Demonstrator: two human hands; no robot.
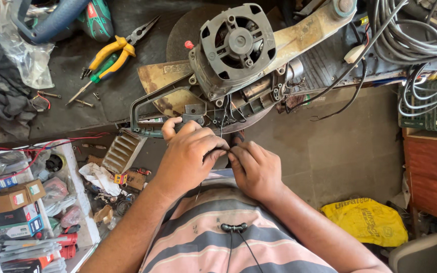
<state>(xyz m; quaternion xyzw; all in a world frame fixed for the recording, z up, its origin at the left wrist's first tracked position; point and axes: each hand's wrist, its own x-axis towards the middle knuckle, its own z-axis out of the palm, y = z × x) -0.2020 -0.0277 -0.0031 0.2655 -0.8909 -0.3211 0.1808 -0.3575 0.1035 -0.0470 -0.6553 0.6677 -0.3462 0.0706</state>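
A large power saw (233, 55) with a grey motor housing and an open handle section lies on the dark workbench (127, 86). My left hand (188, 154) and my right hand (256, 169) meet just below its handle (147, 114). Both pinch thin dark wires (223, 126) that lead out of the handle cavity. The fingertips of the two hands touch each other around the wire ends. My left thumb rests near the handle's lower bar.
Yellow-handled pliers (115, 50) and a green screwdriver (94, 78) lie on the bench's left side with loose screws. Coiled grey cables (416, 35) sit at the right. Shelves with small boxes (11, 202) stand lower left. A yellow bag (367, 220) lies on the floor.
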